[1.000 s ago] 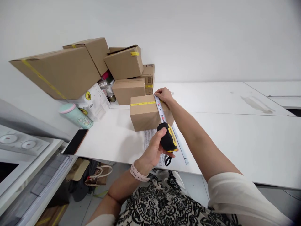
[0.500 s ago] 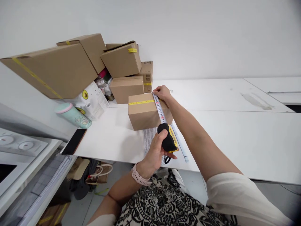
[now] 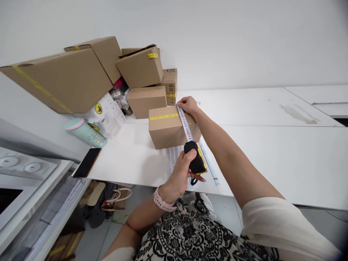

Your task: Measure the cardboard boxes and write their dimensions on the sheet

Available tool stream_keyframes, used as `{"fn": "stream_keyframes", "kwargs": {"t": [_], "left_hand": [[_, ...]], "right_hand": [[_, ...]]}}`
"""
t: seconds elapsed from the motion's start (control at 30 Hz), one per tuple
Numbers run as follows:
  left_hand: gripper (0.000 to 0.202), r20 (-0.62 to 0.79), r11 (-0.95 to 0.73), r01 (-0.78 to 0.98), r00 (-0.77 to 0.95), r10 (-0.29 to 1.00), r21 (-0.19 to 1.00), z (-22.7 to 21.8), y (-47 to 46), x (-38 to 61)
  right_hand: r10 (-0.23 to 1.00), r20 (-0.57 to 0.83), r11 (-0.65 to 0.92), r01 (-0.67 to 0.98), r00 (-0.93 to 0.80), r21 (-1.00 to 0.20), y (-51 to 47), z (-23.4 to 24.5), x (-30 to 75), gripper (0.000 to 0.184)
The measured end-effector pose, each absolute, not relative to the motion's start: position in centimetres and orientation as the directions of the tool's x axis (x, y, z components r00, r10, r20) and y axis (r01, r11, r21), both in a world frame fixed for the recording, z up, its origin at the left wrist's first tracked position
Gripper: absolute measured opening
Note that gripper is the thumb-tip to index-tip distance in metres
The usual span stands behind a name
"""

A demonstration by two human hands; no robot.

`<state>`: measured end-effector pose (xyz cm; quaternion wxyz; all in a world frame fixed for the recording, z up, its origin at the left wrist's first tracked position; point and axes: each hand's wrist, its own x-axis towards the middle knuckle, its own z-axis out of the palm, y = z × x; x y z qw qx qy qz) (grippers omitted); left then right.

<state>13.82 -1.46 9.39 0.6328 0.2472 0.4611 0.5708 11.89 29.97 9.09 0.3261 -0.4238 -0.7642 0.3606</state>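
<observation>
My left hand (image 3: 181, 171) is wrapped round the black and yellow case of a tape measure (image 3: 195, 158), its thumb on top. From the case, the white blade (image 3: 186, 125) runs across the top of a cardboard box (image 3: 165, 125) sealed with yellow tape. At the box's far edge, my right hand (image 3: 188, 104) pinches the blade's end between thumb and fingers. Under the near side of the box lies a printed sheet (image 3: 174, 163), partly covered by the box and my left hand. A clear strip (image 3: 210, 168), possibly a ruler, lies to its right.
Several cardboard boxes (image 3: 146, 103) are stacked behind, with a large one (image 3: 67, 79) at left. A mint bottle (image 3: 86, 132) leans near an avocado-printed carton (image 3: 110, 116). A dark phone-like slab (image 3: 87, 162) lies at the white table's (image 3: 130, 159) left edge. Bags (image 3: 116, 199) sit below.
The view has shifted slightly. Both hands hold nearly the same positions, with the tape measure still stretched over the box.
</observation>
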Motion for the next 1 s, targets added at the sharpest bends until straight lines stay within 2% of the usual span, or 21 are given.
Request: {"fn": "stream_keyframes", "kwargs": {"t": [0.07,0.13,0.23,0.3,0.37,0.47,0.57,0.63,0.8,1.0], "left_hand": [[0.071,-0.275,0.213,-0.439,-0.083,0.958,0.873,9.5,-1.9,13.3],[0.069,-0.219,0.174,-0.335,-0.1,0.971,0.926,9.7,-2.5,12.3],[0.084,-0.043,0.042,-0.009,-0.151,0.988,0.999,9.8,-3.6,9.3],[0.098,0.113,-0.068,0.242,-0.175,0.978,0.968,9.1,-4.1,6.6],[0.099,0.226,-0.141,0.362,-0.204,0.952,0.921,7.8,-4.7,3.5],[0.098,0.276,-0.174,0.315,-0.313,0.909,0.933,4.8,-5.1,-1.1],[0.097,0.24,-0.209,0.122,-0.397,0.886,0.97,2.1,-4.6,-4.1],[0.092,0.211,-0.223,0.021,-0.415,0.885,0.975,1.2,-3.6,-5.1],[0.074,0.197,-0.258,-0.119,-0.375,0.906,0.959,2.8,0.0,-5.9],[0.062,0.286,-0.335,-0.111,-0.317,0.904,0.936,8.1,2.7,-7.2]], "right_hand": [[0.872,0.195,0.348,0.289,-0.449,-0.892,29.9,9.9,12.6,0.028],[0.872,0.257,0.342,0.143,-0.417,-0.929,29.8,10.8,14.3,0.043],[0.878,0.395,0.406,-0.018,-0.271,-0.914,28.7,10.8,18.5,0.062],[0.887,0.433,0.428,-0.072,-0.161,-0.901,27.2,9.2,21.9,0.061],[0.913,0.404,0.401,-0.055,-0.06,-0.915,25.2,6.4,25.0,0.053],[0.965,0.263,0.263,-0.009,-0.009,-0.965,22.4,1.4,27.9,0.048],[0.984,0.12,0.121,0.003,-0.131,-0.993,20.8,-2.0,28.0,0.054],[0.967,0.085,0.085,-0.014,-0.24,-0.996,20.5,-2.6,27.0,0.061],[0.899,0.131,0.111,-0.074,-0.418,-0.991,20.8,0.0,24.6,0.061],[0.893,0.276,0.315,0.056,-0.355,-0.947,21.5,4.1,24.3,0.053]]}}
